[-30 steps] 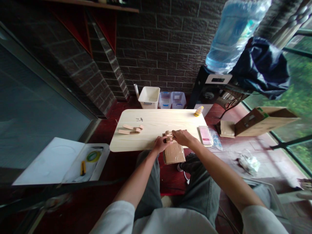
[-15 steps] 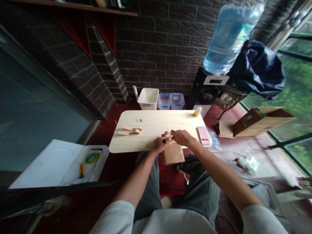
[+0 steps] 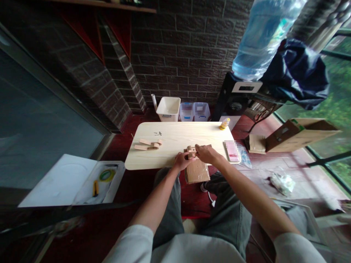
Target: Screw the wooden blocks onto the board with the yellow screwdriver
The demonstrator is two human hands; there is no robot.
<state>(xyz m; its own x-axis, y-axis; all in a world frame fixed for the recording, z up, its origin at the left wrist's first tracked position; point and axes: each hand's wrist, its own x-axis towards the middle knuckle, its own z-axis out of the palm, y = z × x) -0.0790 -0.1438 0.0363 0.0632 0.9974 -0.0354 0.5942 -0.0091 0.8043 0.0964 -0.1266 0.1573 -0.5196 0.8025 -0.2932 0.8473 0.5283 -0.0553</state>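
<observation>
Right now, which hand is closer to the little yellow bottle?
Right. The right hand is left of the little yellow bottle, on its near side; the left hand is farther left, also nearer the person.

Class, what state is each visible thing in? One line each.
Left hand: closed on wooden piece
Right hand: curled at it
Cardboard piece: overhanging table edge
Wooden parts: lying on table
White case: open
Cardboard box: open
Cream bin: open
Water jug: seated atop dispenser
Bottle: standing
</observation>
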